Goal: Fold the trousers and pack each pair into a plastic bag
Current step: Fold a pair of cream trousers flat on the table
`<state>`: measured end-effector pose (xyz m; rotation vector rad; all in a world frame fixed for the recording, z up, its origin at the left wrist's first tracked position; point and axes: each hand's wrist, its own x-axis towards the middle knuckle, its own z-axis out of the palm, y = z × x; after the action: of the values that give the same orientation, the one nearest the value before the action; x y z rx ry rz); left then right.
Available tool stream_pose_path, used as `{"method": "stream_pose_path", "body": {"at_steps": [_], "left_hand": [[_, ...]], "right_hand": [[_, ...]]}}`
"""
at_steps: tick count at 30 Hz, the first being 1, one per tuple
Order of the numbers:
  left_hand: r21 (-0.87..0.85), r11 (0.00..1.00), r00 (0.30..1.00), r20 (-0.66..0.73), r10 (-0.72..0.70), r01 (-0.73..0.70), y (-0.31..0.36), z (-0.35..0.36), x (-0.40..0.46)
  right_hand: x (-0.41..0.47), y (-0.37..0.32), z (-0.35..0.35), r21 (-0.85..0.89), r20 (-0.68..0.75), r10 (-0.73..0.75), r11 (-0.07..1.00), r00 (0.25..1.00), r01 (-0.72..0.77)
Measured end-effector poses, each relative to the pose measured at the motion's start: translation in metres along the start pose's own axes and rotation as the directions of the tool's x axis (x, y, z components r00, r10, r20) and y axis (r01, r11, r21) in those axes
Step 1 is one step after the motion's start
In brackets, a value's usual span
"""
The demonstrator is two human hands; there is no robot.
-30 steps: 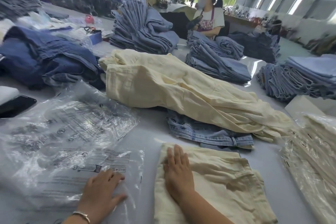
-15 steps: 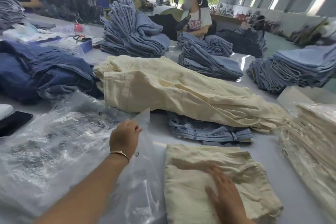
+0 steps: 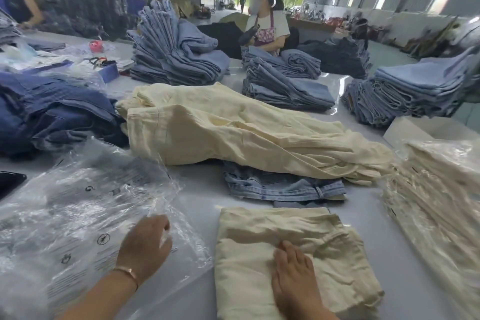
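Pinching the top plastic bag (image 3: 166, 218) with left hand (image 3: 144, 245); right hand (image 3: 293, 275) flat, pressing folded trousers (image 3: 285, 254). Open bag's mouth fully before sliding.

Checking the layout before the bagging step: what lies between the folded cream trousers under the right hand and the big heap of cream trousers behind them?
In the head view, a folded pair of blue jeans lies between the folded cream trousers and the cream heap, partly tucked under the heap.
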<state>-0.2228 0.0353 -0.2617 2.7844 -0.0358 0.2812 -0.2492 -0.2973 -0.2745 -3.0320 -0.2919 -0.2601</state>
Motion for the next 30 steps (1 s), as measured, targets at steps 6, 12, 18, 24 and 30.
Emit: {"method": "stream_pose_path", "body": {"at_steps": [6, 12, 18, 24, 30], "left_hand": [[-0.009, 0.990, 0.918, 0.372, 0.135, -0.142, 0.008, 0.006, -0.055], [0.082, 0.986, 0.964, 0.234, 0.126, -0.148, 0.020, 0.001, -0.057], [-0.025, 0.933, 0.933, 0.018, -0.358, 0.359, 0.037, -0.012, -0.044], [-0.652, 0.604, 0.806, 0.019, -0.592, 0.459, 0.063, -0.035, -0.023], [-0.739, 0.563, 0.923, 0.222, -0.315, 0.370, 0.114, -0.016, -0.029]], "right_hand": [[0.018, -0.012, -0.004, 0.165, 0.075, -0.233, 0.962, 0.970, 0.218], [0.016, -0.005, -0.002, 0.227, 0.027, -0.263, 0.941, 0.964, 0.251], [0.015, -0.003, 0.003, 0.199, -0.057, -0.273, 0.940, 0.960, 0.279], [0.029, -0.014, -0.012, 0.594, -0.052, -0.172, 0.786, 0.984, 0.169], [0.046, -0.075, -0.046, 0.895, 0.415, -0.169, 0.250, 0.894, -0.368]]}}
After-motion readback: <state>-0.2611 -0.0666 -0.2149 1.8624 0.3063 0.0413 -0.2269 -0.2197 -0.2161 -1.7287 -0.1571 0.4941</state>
